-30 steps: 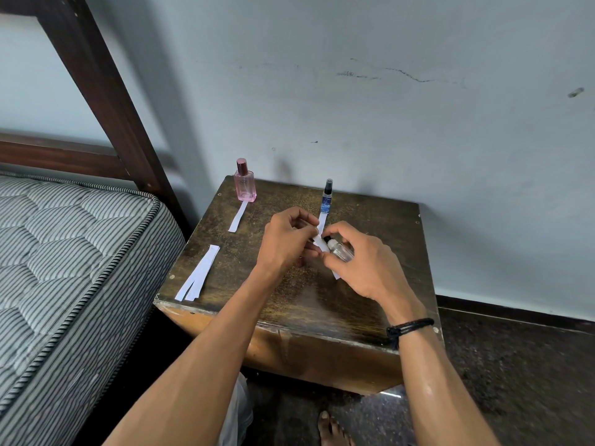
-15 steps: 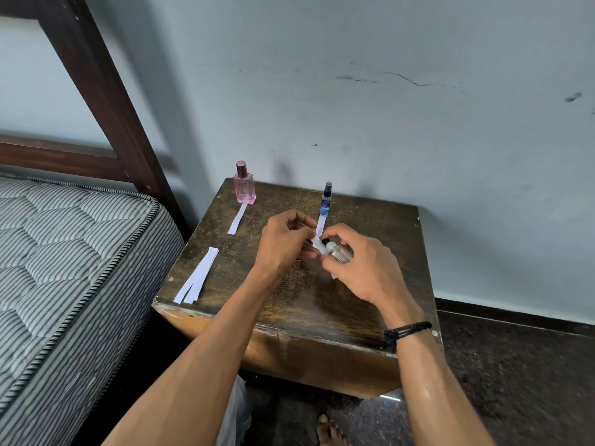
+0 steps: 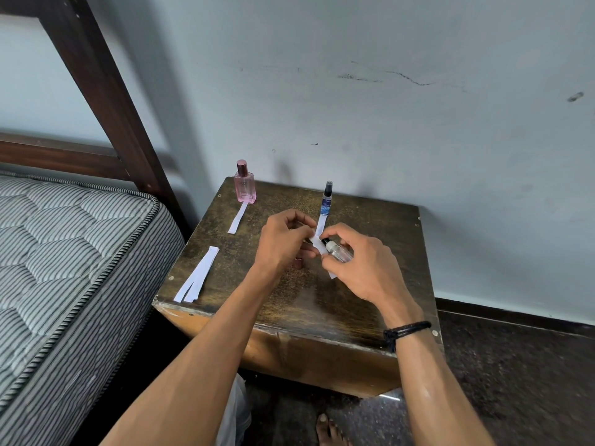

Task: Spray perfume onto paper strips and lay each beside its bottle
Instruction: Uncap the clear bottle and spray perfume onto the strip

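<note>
Over the middle of the dark wooden table (image 3: pixel 380 304), my right hand (image 3: pixel 363 268) grips a small clear perfume bottle (image 3: pixel 338 251) with a black nozzle. My left hand (image 3: pixel 283 241) pinches a white paper strip (image 3: pixel 318 244) right at that nozzle. A pink bottle (image 3: pixel 244 186) stands at the back left with a strip (image 3: pixel 237 217) lying in front of it. A slim blue bottle (image 3: pixel 327 197) stands at the back centre, also with a strip (image 3: pixel 321 224) before it. Spare strips (image 3: pixel 197 275) lie near the left edge. A small cap (image 3: pixel 298 262) sits under my left hand.
A striped mattress (image 3: pixel 64 268) and a dark bed frame (image 3: pixel 106 91) stand close to the table's left side. A pale wall (image 3: pixel 418 123) runs behind the table. My bare foot (image 3: pixel 328 429) rests on the dark floor below.
The hands stay together over the table with the strip and clear bottle; they have shifted only slightly.
</note>
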The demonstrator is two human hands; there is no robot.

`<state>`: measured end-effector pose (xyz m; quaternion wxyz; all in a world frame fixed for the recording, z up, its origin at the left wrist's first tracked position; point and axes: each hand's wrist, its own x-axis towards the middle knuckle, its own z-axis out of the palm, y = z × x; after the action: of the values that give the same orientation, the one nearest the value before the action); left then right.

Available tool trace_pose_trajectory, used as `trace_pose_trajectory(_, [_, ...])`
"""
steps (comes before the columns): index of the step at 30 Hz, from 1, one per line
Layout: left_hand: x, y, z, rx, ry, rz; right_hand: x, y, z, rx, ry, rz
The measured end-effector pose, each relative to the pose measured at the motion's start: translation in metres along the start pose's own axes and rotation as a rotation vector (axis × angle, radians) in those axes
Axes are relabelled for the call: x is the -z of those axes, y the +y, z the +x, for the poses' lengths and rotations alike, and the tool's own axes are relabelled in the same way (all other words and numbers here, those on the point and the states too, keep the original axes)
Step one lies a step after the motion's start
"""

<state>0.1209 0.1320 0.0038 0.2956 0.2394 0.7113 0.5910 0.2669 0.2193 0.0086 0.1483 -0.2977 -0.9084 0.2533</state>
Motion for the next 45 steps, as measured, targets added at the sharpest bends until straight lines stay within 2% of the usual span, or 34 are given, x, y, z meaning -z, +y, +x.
trace_pose_trajectory(12, [0.001, -0.001, 0.0, 0.003, -0.027, 0.002, 0.004, -0.002, -0.001, -0.019, -0.022, -0.015])
trace_pose_trajectory(15, [-0.002, -0.001, -0.001, -0.057, -0.06, 0.147, 0.011, 0.003, 0.0, -0.044, -0.038, 0.038])
trace_pose_trajectory(20, [-0.016, -0.008, -0.005, -0.3, -0.174, 0.48, 0.03, 0.022, -0.001, -0.151, 0.005, 0.185])
trace_pose_trajectory(24, [-0.025, -0.012, -0.008, -0.31, -0.257, 0.57, 0.036, 0.038, -0.003, -0.193, 0.014, 0.234])
trace_pose_trajectory(29, [-0.032, -0.018, -0.007, -0.327, -0.337, 0.669, 0.039, 0.051, -0.009, -0.187, -0.117, 0.232])
trace_pose_trajectory(34, [-0.032, -0.019, -0.008, -0.348, -0.327, 0.671, 0.035, 0.057, -0.019, -0.192, -0.268, 0.176])
trace_pose_trajectory(38, [-0.032, -0.018, -0.007, -0.346, -0.312, 0.668, 0.026, 0.054, -0.023, -0.159, -0.326, 0.14])
trace_pose_trajectory(42, [-0.034, -0.02, -0.007, -0.352, -0.304, 0.672, 0.013, 0.049, -0.028, -0.105, -0.335, 0.067])
trace_pose_trajectory(45, [-0.034, -0.022, -0.005, -0.357, -0.317, 0.68, 0.008, 0.049, -0.032, -0.077, -0.267, 0.031])
